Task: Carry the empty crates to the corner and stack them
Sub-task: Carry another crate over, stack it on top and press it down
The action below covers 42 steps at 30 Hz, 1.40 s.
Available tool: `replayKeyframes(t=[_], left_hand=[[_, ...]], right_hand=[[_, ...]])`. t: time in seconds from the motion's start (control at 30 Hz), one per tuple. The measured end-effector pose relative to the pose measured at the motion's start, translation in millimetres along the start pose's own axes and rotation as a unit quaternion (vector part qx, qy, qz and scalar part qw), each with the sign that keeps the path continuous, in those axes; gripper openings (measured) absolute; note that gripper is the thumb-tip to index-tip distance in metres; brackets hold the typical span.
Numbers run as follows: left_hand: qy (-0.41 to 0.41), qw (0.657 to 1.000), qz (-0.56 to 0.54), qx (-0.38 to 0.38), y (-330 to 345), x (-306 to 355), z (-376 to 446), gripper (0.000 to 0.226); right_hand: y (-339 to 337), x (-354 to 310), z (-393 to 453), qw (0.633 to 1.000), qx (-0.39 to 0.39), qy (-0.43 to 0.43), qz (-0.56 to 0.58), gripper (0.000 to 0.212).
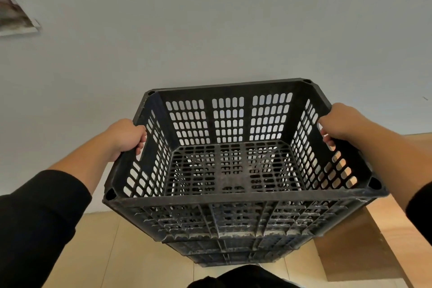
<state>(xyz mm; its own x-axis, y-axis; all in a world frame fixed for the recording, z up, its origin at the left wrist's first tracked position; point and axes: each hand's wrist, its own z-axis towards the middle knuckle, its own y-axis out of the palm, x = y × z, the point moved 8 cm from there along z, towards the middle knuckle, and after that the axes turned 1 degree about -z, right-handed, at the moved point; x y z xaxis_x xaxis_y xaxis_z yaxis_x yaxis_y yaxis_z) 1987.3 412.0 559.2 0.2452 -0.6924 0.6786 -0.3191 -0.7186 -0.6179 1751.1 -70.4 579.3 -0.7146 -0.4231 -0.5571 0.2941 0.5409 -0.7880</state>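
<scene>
A plain pale grey wall (210,18) fills the upper part of the view, meeting a light wood-plank floor (112,252) below. In front of that wall, at the middle of the view, a black slotted crate (233,203) is held open side up, empty, its base mesh and far side showing the wall through the slots. Beneath the crate, more black crates (233,253) of the same kind lie stacked, only their near edges visible; whether the held crate rests on them cannot be told. To the right of the crate a brown wooden board or step (364,248) lies on the floor, partly hidden by the crate's corner. The left hand (127,135) grips the crate's left handle slot, fingers curled through the opening; the right hand (339,124) grips the right handle slot in the same way. Both forearms wear black sleeves (39,213), pushed up. Far left of the crate, high on the wall, a framed picture (14,14) is cut off by the edge and blurred. Dark clothing (243,277) shows at the bottom edge.
</scene>
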Motion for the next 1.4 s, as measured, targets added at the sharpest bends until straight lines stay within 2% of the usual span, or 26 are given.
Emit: replayKeyframes(t=[0.2,0.47,0.67,0.93,1.03,1.13,1.3,1.4], left_hand=[[0.031,0.998,0.030,0.054,1,3,-1,0.033],[0.040,0.997,0.037,0.052,-4,7,0,0.036],[0.047,0.994,0.049,0.080,0,4,-10,0.040],[0.049,0.995,0.046,0.075,2,7,-10,0.036],[0.056,0.994,0.058,0.073,2,10,-14,0.035],[0.058,0.993,0.077,0.071,1,11,-14,0.032],[0.113,0.970,0.187,0.105,-3,24,-25,0.034],[0.119,0.953,0.257,0.111,3,26,-34,0.057]], right_hand=[[-1,-8,0,1.000,-0.007,-0.004,-0.020,0.021],[1,-2,-3,1.000,0.002,-0.020,-0.018,0.014],[-1,-4,2,0.999,0.001,-0.017,-0.035,0.016],[-1,-7,2,0.993,0.027,-0.040,-0.103,0.011],[-3,-5,2,0.993,0.033,-0.033,-0.108,0.022],[-3,-5,-1,0.995,0.001,-0.020,-0.097,0.034],[-1,-6,-16,0.987,0.010,-0.035,-0.157,0.058],[0,-10,-30,0.975,0.031,-0.056,-0.213,0.069]])
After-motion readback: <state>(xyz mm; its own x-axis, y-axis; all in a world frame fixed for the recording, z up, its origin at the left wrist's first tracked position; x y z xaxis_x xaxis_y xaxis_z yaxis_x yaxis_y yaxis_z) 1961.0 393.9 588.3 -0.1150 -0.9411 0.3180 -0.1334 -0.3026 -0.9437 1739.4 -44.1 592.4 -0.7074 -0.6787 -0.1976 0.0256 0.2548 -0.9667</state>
